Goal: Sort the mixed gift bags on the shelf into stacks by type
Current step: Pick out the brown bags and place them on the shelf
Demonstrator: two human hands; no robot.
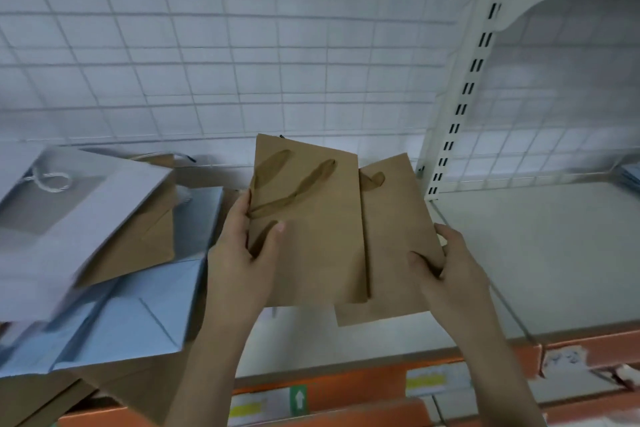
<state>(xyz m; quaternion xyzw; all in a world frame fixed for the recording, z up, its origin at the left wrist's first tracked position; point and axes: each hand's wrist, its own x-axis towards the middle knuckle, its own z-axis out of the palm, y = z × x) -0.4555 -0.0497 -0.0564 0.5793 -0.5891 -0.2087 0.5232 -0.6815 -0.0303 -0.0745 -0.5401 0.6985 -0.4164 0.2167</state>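
Two flat brown paper gift bags with brown ribbon handles are held above the white shelf (pixel 540 253). My left hand (pixel 242 253) grips the left edge of the front brown bag (pixel 311 229), thumb on its face. My right hand (pixel 450 263) grips the right edge of the second brown bag (pixel 391 246), which lies partly under the first. To the left lies a mixed pile: a white bag with a grey window and cord handle (pixel 69 218), another brown bag (pixel 145 239) and light blue bags (pixel 138 315).
A white wire grid (pixel 242 45) backs the shelf. A slotted white upright (pixel 460 104) divides it from the right bay. An orange front rail with price labels (pixel 346 388) runs below. Something bluish (pixel 630 177) sits at the far right edge.
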